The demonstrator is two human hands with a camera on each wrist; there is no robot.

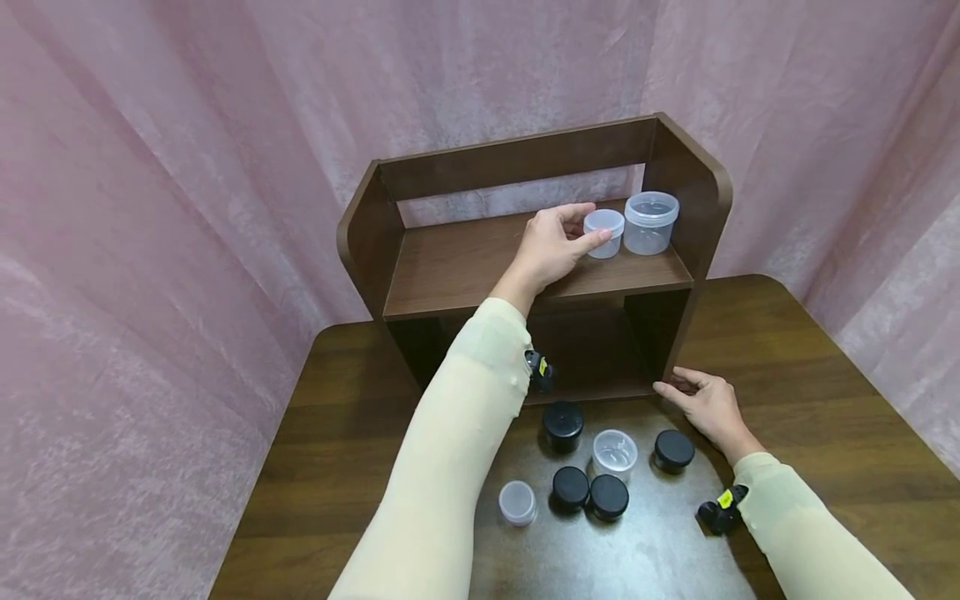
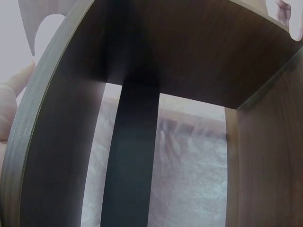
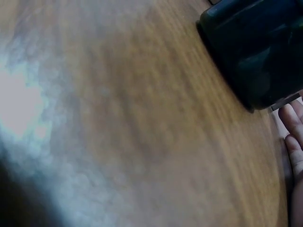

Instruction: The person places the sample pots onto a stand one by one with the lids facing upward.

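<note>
On the upper board of a dark wooden shelf unit (image 1: pixel 420 287), my left hand (image 1: pixel 587 225) holds a small clear jar with a white lid (image 1: pixel 607 233) between thumb and fingers. A larger clear lidded jar (image 1: pixel 651 222) stands just right of it. My right hand (image 1: pixel 678 387) rests flat on the table, its straight fingertips touching the shelf's lower right corner. The left wrist view shows only the shelf's underside (image 2: pixel 189 52) and side panel. In the right wrist view, blurred table wood, a black jar (image 3: pixel 253 47) and my fingers (image 3: pixel 294 135) appear.
On the brown table (image 1: pixel 810 392) in front of the shelf stand several black-lidded jars (image 1: pixel 562 423), an open clear jar (image 1: pixel 615 452) and a small white-lidded jar (image 1: pixel 517 502). The shelf's lower compartment is dark. Pink curtains (image 1: pixel 150 208) hang behind and at both sides.
</note>
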